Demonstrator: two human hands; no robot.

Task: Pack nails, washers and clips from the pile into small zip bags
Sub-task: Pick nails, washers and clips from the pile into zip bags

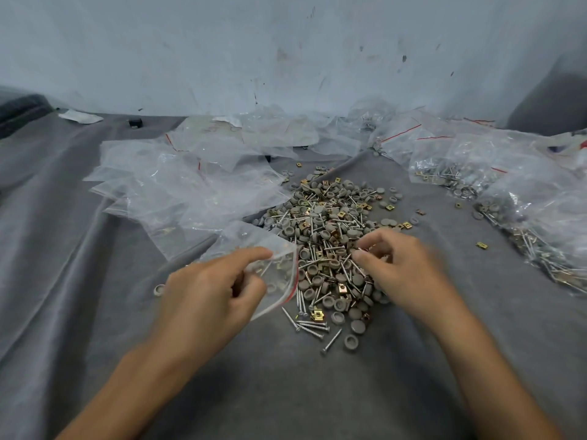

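The grey cloth (pixel 95 281) lies in folds under everything, so anything dropped could roll into a crease and be lost. Beyond the left hand's grip is a heap of empty bags (pixel 165 185). To the right of the right hand lie filled bags (pixel 524 211). The pile (pixel 330 223) sits between the two hands and just beyond them, touching the held bag's edge.

The left hand (pixel 206 290) pinches the zip bag (pixel 279 274) near its red-striped mouth, between thumb and forefinger. The bag already has a few pieces in it and its mouth is turned towards the pile. It looks barely open, so pieces brought over may hit the rim and scatter. The thin plastic could also slip from so light a pinch.

The right hand (pixel 403 268) is curled over the pile and blurred, and I cannot tell whether it has anything pinched. A hurried grab could bring an uneven mix, and the nails (pixel 313 327) could prick a finger or pierce the bag. A clip (pixel 482 245) and a washer (pixel 158 289) already lie stray outside the hands.

No brand or writing can be read. The white slip (pixel 79 116) far beyond the left hand is too small to make out.
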